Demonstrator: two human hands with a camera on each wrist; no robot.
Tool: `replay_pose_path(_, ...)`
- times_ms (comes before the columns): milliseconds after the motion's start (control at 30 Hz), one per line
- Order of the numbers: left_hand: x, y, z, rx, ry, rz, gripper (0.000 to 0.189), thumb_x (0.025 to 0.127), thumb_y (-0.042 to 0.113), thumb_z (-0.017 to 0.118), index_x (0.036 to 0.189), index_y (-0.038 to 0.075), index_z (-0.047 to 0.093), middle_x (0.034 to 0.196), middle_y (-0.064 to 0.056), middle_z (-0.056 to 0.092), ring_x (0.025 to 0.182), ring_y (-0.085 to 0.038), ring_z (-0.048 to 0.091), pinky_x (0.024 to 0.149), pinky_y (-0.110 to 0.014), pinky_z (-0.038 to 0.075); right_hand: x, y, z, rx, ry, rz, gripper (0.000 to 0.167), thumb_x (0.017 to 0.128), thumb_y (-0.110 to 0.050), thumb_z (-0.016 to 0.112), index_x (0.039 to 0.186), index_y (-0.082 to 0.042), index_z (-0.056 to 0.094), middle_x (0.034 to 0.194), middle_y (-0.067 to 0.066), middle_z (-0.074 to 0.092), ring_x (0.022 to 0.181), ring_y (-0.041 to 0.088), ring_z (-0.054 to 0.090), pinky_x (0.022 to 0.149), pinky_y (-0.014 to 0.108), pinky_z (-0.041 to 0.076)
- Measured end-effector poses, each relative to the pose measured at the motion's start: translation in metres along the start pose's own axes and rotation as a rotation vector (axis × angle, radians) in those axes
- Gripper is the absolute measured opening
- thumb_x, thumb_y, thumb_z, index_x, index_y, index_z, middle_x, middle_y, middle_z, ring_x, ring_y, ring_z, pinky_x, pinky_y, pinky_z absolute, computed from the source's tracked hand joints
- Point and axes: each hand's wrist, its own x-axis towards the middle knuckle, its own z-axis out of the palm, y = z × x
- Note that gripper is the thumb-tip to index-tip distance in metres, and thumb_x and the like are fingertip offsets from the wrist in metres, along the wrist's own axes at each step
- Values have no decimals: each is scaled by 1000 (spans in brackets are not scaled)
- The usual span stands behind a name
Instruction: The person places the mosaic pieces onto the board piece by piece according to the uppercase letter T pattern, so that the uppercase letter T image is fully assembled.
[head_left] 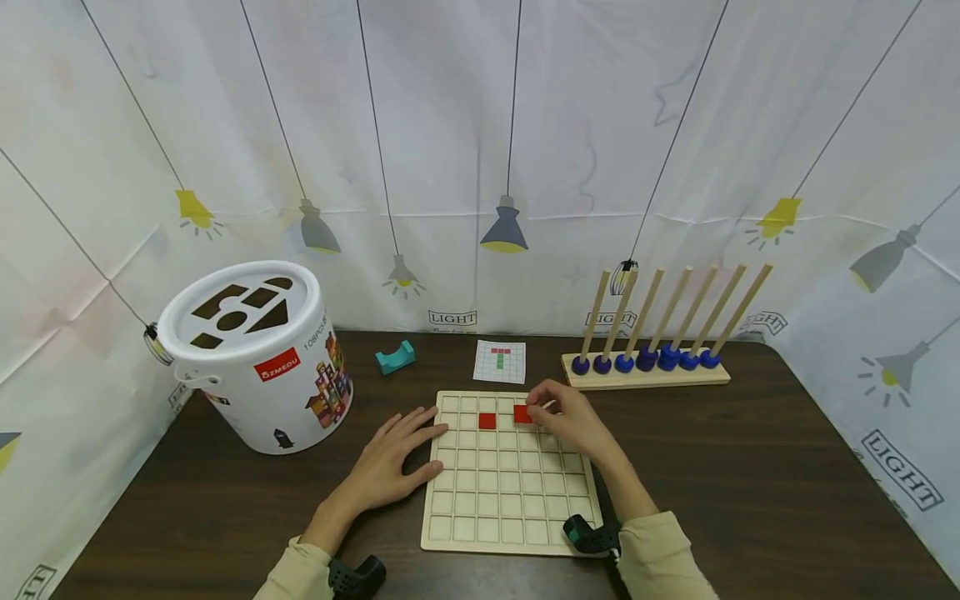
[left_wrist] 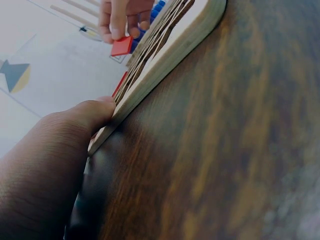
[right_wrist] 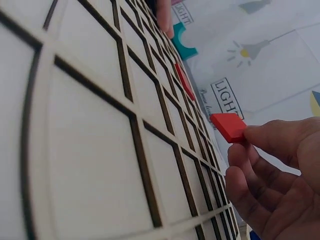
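Note:
A pale wooden grid board lies on the dark table. One red square tile sits in a cell of its second row. My right hand pinches another red tile between thumb and fingers, above the board's upper part. In the right wrist view that tile is tilted and raised off the grid. My left hand rests at the board's left edge with its fingers spread. Its thumb touches the board's side in the left wrist view.
A printed pattern card lies behind the board. Left of it is a teal curved block. A white lidded bucket stands at the left. A wooden peg rack with blue and purple rings stands at the back right.

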Motion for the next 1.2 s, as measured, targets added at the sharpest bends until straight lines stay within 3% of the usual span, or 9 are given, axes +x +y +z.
replay_pose_path(467, -4, -1, -2, 2, 13, 7, 57, 90, 53, 55, 140, 27, 47, 153, -3, 35, 141, -29, 31, 114, -57, 21, 10, 0, 22, -35, -25, 51, 7, 91, -11, 61, 98, -8, 62, 92, 6, 66, 75, 15, 61, 62, 24, 51)
replay_pose_path(700, -1, 0, 0, -2, 17, 15, 56, 91, 53, 54, 140, 28, 47, 152, -3, 36, 142, -28, 31, 114, -57, 21, 7, -2, 23, -63, -10, 72, 7, 91, -11, 62, 97, -9, 63, 90, 4, 65, 75, 13, 59, 61, 24, 49)
replay_pose_path(967, -6, -2, 0, 8, 38, 6, 54, 90, 52, 55, 139, 29, 48, 152, -2, 36, 141, -28, 33, 113, -57, 23, 8, -4, 27, -74, -59, 48, 12, 91, -12, 62, 100, -6, 64, 89, 6, 65, 74, 12, 57, 60, 22, 48)
replay_pose_path(1200, 0, 0, 1, -1, 41, 23, 53, 90, 50, 56, 139, 29, 49, 152, -3, 37, 140, -30, 33, 113, -58, 22, 8, -5, 23, -147, -51, 72, 13, 89, -10, 63, 100, -5, 68, 86, 2, 62, 75, 11, 55, 65, 22, 46)
